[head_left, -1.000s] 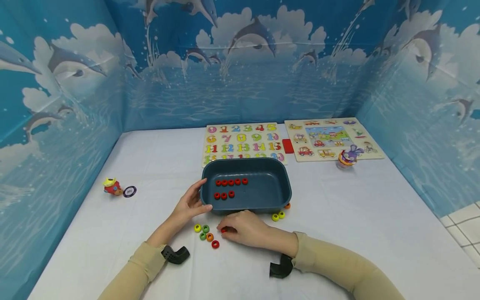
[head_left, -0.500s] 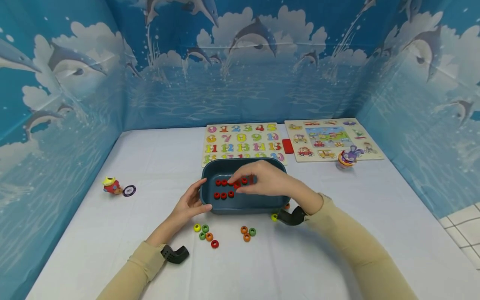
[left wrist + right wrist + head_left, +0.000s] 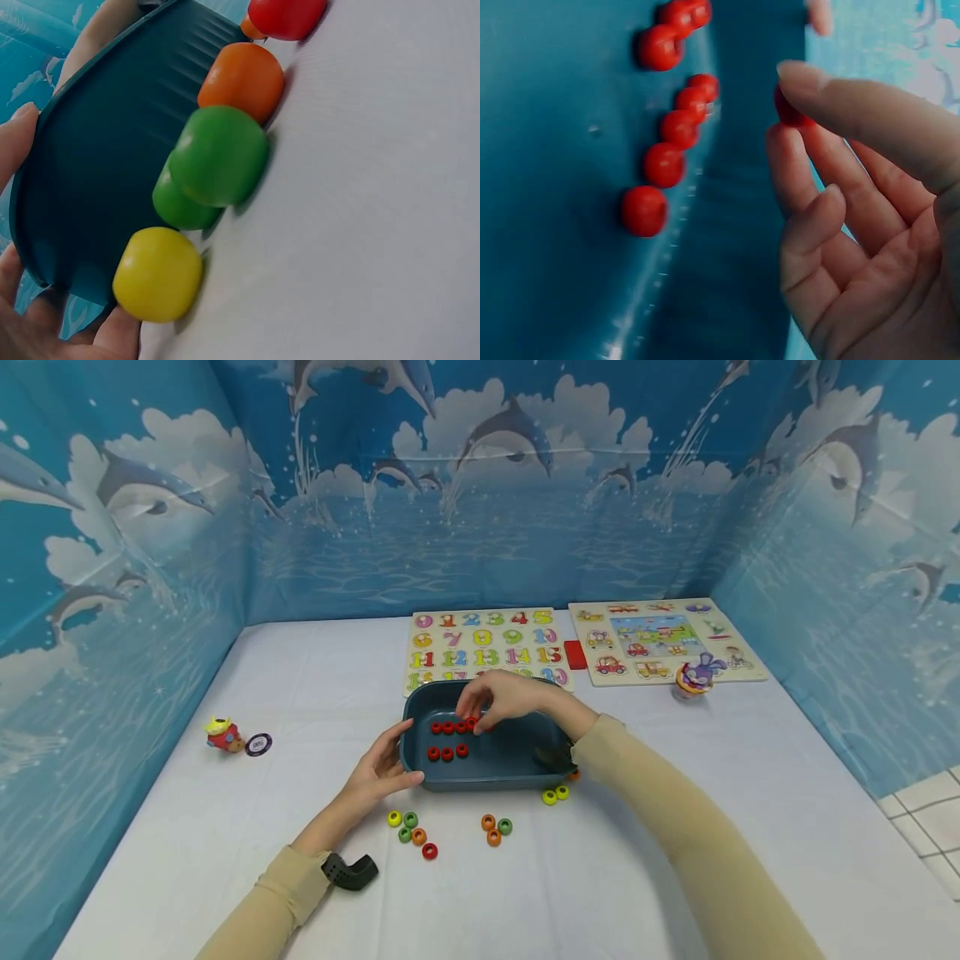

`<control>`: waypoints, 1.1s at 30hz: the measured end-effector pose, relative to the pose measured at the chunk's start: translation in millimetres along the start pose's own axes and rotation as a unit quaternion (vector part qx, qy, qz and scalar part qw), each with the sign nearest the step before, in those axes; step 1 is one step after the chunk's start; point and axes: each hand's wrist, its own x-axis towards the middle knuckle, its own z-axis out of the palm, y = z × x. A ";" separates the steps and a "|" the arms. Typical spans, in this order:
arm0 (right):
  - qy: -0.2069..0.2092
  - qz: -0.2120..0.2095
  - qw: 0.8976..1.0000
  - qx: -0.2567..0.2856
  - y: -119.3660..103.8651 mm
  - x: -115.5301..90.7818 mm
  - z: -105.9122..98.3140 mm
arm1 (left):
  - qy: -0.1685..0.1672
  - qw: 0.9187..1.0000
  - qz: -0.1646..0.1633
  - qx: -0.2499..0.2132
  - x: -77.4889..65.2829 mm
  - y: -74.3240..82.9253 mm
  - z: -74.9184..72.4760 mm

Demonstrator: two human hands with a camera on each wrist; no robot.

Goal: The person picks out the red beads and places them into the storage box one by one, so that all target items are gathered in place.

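A dark teal plastic tray sits mid-table. My left hand holds its left end, thumb at the front corner and fingers along the side. Over the tray's back half, my right hand pinches a red bead between thumb and index finger, raised off the tray floor in the right wrist view. Two rows of red beads lie inside: several in the back row and three in the front row. My right hand partly hides the back row's right end in the head view.
Before the tray lie yellow, green, orange and red beads. More orange and green beads lie rightward. Yellow beads touch the tray's right front area. Puzzle boards lie behind; toy figures stand at both sides.
My right hand has gone from the table in front into the tray with a red bead, then shifted slightly left and back. The left hand stays on the tray.
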 end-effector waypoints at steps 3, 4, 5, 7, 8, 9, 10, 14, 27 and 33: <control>-0.029 0.018 0.999 0.005 8.2 6.0 4.8 | -0.001 1.000 0.001 0.002 -0.2 0.1 0.1; -0.036 0.026 0.999 0.001 10.2 7.1 6.5 | -0.002 1.000 0.001 0.002 -0.1 0.3 0.4; -0.041 0.034 0.999 -0.002 11.7 7.9 8.0 | -0.003 1.000 0.001 0.002 0.0 0.3 0.6; -0.050 0.047 0.997 -0.018 13.3 9.1 10.7 | -0.003 1.000 0.002 0.001 0.2 0.7 1.2; -0.053 0.052 0.997 -0.027 13.2 9.4 11.7 | -0.003 1.000 0.001 0.001 0.4 0.8 1.1; -0.056 0.057 0.996 -0.036 12.4 9.6 12.5 | -0.002 1.000 0.001 0.002 0.4 1.1 1.2; -0.060 0.060 0.995 -0.043 11.6 9.9 13.4 | -0.002 1.000 0.001 0.002 0.4 1.3 1.1; -0.068 0.068 0.993 -0.070 9.0 11.6 16.2 | 0.001 1.000 -0.002 0.007 0.1 1.7 0.9; -0.092 0.074 0.987 -0.110 7.0 17.7 21.4 | -0.003 1.000 0.001 0.004 -0.4 0.4 0.8; -0.069 0.071 0.993 -0.071 -9.2 7.0 6.1 | 0.001 1.000 -0.001 0.004 -0.4 1.9 0.5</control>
